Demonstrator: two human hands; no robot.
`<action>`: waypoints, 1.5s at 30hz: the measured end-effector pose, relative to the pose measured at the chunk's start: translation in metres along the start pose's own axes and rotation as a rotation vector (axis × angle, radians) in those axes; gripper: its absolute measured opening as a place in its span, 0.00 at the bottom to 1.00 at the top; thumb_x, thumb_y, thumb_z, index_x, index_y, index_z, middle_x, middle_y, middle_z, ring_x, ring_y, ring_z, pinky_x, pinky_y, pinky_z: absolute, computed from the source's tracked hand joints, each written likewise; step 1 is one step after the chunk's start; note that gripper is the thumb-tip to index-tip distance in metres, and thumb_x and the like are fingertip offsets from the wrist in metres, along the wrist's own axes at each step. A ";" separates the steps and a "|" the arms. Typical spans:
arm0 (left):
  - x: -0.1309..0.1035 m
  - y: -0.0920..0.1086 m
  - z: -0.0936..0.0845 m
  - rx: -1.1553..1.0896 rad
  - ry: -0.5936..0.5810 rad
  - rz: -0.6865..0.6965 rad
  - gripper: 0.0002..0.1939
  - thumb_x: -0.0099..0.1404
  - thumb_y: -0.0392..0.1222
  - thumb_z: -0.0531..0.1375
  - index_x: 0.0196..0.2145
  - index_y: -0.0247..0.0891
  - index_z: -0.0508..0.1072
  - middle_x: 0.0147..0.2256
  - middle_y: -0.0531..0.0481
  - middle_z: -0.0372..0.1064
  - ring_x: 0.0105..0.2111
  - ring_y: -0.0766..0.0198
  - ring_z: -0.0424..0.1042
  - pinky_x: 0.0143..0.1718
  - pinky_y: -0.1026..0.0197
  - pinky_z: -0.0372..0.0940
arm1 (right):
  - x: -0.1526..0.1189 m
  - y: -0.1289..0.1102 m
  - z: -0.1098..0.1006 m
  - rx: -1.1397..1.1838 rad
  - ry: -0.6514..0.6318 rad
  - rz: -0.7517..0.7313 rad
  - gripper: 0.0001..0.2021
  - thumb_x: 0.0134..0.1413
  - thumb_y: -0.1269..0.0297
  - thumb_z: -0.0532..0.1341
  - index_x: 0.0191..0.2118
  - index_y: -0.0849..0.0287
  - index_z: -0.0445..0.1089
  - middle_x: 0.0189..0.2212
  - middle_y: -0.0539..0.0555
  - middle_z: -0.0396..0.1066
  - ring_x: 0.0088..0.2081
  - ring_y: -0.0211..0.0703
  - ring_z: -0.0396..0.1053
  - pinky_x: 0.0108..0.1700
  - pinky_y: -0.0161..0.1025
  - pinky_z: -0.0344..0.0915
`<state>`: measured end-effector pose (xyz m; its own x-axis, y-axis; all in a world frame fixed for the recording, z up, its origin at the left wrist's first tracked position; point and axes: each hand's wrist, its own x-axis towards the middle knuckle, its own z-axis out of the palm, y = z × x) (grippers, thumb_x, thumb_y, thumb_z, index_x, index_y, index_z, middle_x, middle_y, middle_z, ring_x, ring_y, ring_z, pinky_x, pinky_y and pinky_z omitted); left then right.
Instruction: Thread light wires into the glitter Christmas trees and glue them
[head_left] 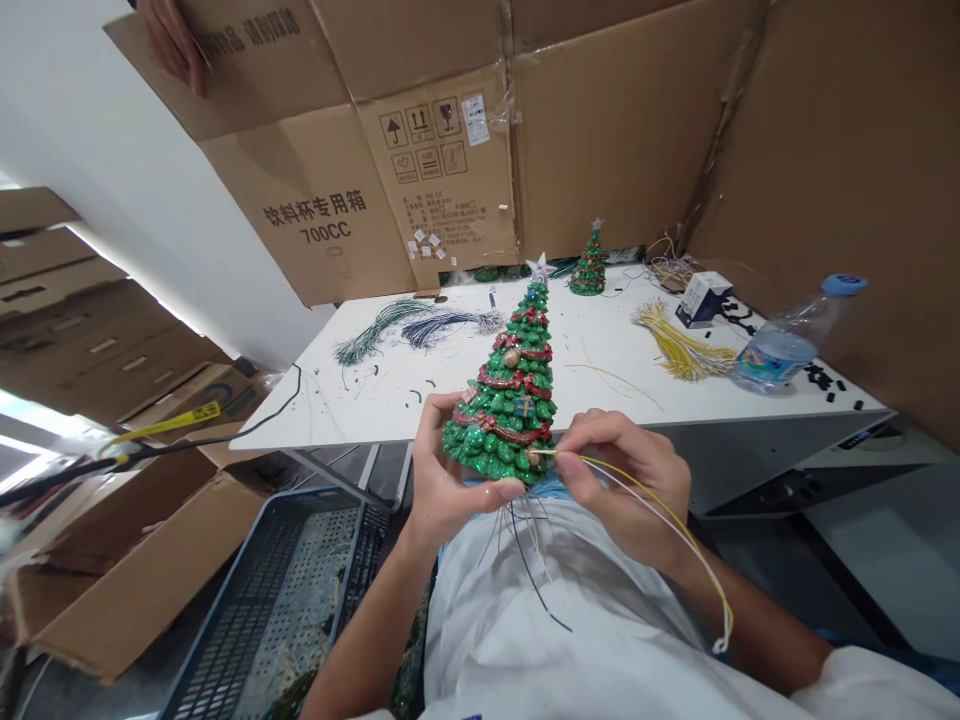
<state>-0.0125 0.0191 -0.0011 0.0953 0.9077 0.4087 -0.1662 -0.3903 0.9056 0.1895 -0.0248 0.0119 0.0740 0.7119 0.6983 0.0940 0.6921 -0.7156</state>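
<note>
My left hand (444, 480) is wrapped round the base of a small green Christmas tree figurine (504, 400) with red garlands, small ornaments and a pale star on top. It tilts slightly above my lap, and thin wires (536, 560), one dark blue, hang from its underside. Between thumb and forefinger, my right hand (626, 480) pinches a yellow and white wire (679, 520). The wire's tip meets a gold ornament low on the tree's right side; whether it goes in, I cannot tell. Its far end loops down over my right forearm.
On the white table (360, 405) lie green wires (382, 330), blue wires (450, 325), yellow wires (679, 345), a second tree (589, 265), a small box (703, 298) and a plastic bottle (787, 340). Cardboard (615, 130) stands behind. A blue crate (262, 600) sits lower left. Another person's hand (171, 45) touches the cardboard.
</note>
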 end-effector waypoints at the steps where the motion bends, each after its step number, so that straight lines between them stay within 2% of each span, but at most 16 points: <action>1: 0.000 0.000 0.000 -0.004 -0.004 -0.007 0.48 0.39 0.60 0.85 0.52 0.46 0.70 0.45 0.48 0.75 0.43 0.54 0.80 0.41 0.57 0.75 | 0.001 0.000 0.000 0.033 0.008 0.022 0.06 0.64 0.72 0.70 0.39 0.52 0.77 0.28 0.47 0.76 0.27 0.38 0.72 0.29 0.36 0.69; 6: -0.002 -0.003 -0.003 -0.017 -0.023 -0.021 0.49 0.40 0.63 0.85 0.54 0.47 0.70 0.45 0.47 0.75 0.43 0.52 0.80 0.42 0.54 0.76 | 0.002 -0.001 -0.002 0.184 0.012 0.137 0.05 0.64 0.71 0.70 0.38 0.53 0.78 0.27 0.47 0.74 0.26 0.37 0.71 0.28 0.34 0.68; 11: -0.002 -0.005 -0.004 0.023 -0.026 -0.026 0.50 0.41 0.70 0.82 0.54 0.47 0.68 0.46 0.46 0.76 0.44 0.48 0.81 0.44 0.50 0.78 | -0.001 -0.004 -0.003 0.240 0.012 0.189 0.04 0.65 0.68 0.71 0.38 0.53 0.78 0.28 0.48 0.74 0.26 0.37 0.70 0.27 0.34 0.68; 15: -0.002 -0.003 -0.003 0.017 -0.021 -0.033 0.51 0.41 0.71 0.82 0.54 0.47 0.68 0.46 0.45 0.76 0.44 0.47 0.82 0.42 0.50 0.79 | 0.002 0.010 -0.008 0.276 0.032 0.241 0.04 0.67 0.63 0.71 0.39 0.53 0.77 0.28 0.48 0.75 0.26 0.39 0.72 0.27 0.35 0.69; 17: -0.002 -0.002 -0.004 0.000 -0.015 -0.045 0.51 0.40 0.71 0.82 0.54 0.47 0.68 0.47 0.45 0.77 0.45 0.47 0.82 0.42 0.49 0.80 | 0.009 0.030 -0.015 0.248 0.116 0.219 0.05 0.67 0.61 0.70 0.40 0.52 0.76 0.28 0.48 0.74 0.26 0.39 0.72 0.26 0.36 0.69; 19: -0.001 -0.001 -0.004 -0.029 -0.008 -0.051 0.50 0.40 0.69 0.83 0.53 0.47 0.69 0.47 0.44 0.77 0.45 0.47 0.83 0.45 0.48 0.80 | 0.020 0.059 -0.027 0.112 0.177 0.186 0.07 0.68 0.58 0.69 0.41 0.53 0.74 0.28 0.47 0.74 0.26 0.40 0.71 0.27 0.37 0.70; 20: -0.001 -0.001 -0.004 -0.045 -0.004 -0.050 0.50 0.40 0.68 0.84 0.52 0.47 0.69 0.47 0.45 0.77 0.45 0.48 0.83 0.45 0.48 0.80 | 0.026 0.076 -0.034 -0.027 0.190 0.186 0.07 0.68 0.57 0.68 0.41 0.53 0.73 0.29 0.47 0.73 0.26 0.40 0.71 0.29 0.38 0.71; 22: 0.001 0.000 -0.004 -0.063 0.007 -0.044 0.48 0.40 0.67 0.84 0.51 0.47 0.70 0.46 0.46 0.77 0.45 0.49 0.83 0.46 0.49 0.80 | 0.036 0.108 -0.048 -0.446 0.184 0.218 0.07 0.69 0.57 0.63 0.44 0.54 0.72 0.31 0.49 0.74 0.28 0.43 0.73 0.33 0.40 0.73; 25: 0.003 0.002 -0.004 -0.042 0.031 -0.034 0.48 0.39 0.65 0.84 0.51 0.47 0.70 0.45 0.47 0.77 0.44 0.50 0.83 0.45 0.51 0.80 | 0.042 0.148 -0.067 -0.645 0.172 0.242 0.05 0.65 0.62 0.61 0.42 0.55 0.73 0.33 0.55 0.76 0.34 0.49 0.74 0.44 0.48 0.73; 28: 0.004 0.003 -0.004 -0.033 0.045 -0.042 0.48 0.39 0.65 0.84 0.51 0.47 0.69 0.45 0.47 0.78 0.44 0.49 0.83 0.44 0.52 0.80 | 0.039 0.175 -0.081 -0.794 0.196 0.286 0.09 0.65 0.62 0.58 0.42 0.57 0.74 0.39 0.63 0.77 0.41 0.56 0.73 0.53 0.54 0.71; 32: 0.003 0.003 -0.004 -0.063 0.039 -0.075 0.47 0.40 0.62 0.85 0.51 0.47 0.68 0.44 0.49 0.77 0.43 0.51 0.83 0.43 0.54 0.79 | 0.032 0.198 -0.090 -0.937 0.215 0.383 0.19 0.63 0.62 0.60 0.55 0.68 0.74 0.47 0.72 0.76 0.44 0.60 0.72 0.57 0.59 0.68; 35: 0.002 0.002 -0.005 -0.090 0.042 -0.087 0.46 0.41 0.58 0.85 0.51 0.46 0.68 0.43 0.51 0.76 0.42 0.54 0.83 0.42 0.57 0.78 | 0.027 0.206 -0.092 -1.006 0.171 0.422 0.31 0.62 0.63 0.61 0.66 0.77 0.67 0.53 0.78 0.73 0.52 0.67 0.70 0.59 0.61 0.66; 37: 0.002 0.002 -0.006 -0.116 0.045 -0.093 0.46 0.41 0.57 0.85 0.51 0.46 0.68 0.43 0.51 0.77 0.42 0.56 0.82 0.42 0.59 0.77 | 0.024 0.206 -0.092 -1.042 0.133 0.428 0.34 0.63 0.66 0.60 0.72 0.74 0.63 0.54 0.77 0.72 0.56 0.69 0.68 0.61 0.62 0.64; 39: 0.002 0.000 -0.007 -0.144 0.045 -0.096 0.45 0.42 0.57 0.85 0.51 0.45 0.69 0.43 0.51 0.77 0.41 0.57 0.82 0.42 0.60 0.77 | 0.023 0.201 -0.091 -1.074 0.119 0.427 0.34 0.65 0.68 0.58 0.75 0.67 0.62 0.55 0.75 0.71 0.58 0.71 0.67 0.61 0.64 0.62; 42: 0.002 -0.003 -0.008 -0.167 0.055 -0.088 0.44 0.43 0.57 0.86 0.50 0.45 0.70 0.44 0.51 0.77 0.41 0.58 0.81 0.42 0.61 0.76 | 0.023 0.189 -0.085 -1.105 0.144 0.412 0.30 0.68 0.70 0.54 0.74 0.65 0.64 0.60 0.77 0.67 0.60 0.73 0.64 0.61 0.66 0.61; 45: 0.003 -0.004 -0.009 -0.167 0.075 -0.083 0.43 0.42 0.56 0.86 0.49 0.45 0.70 0.44 0.51 0.76 0.41 0.60 0.80 0.41 0.62 0.75 | 0.026 0.176 -0.069 -1.071 0.099 0.361 0.22 0.71 0.68 0.52 0.65 0.67 0.70 0.57 0.76 0.69 0.59 0.70 0.65 0.60 0.62 0.62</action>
<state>-0.0203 0.0249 -0.0046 0.0428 0.9471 0.3181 -0.3215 -0.2884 0.9019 0.2761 0.1068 -0.0947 0.3429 0.8037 0.4862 0.8487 -0.0431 -0.5272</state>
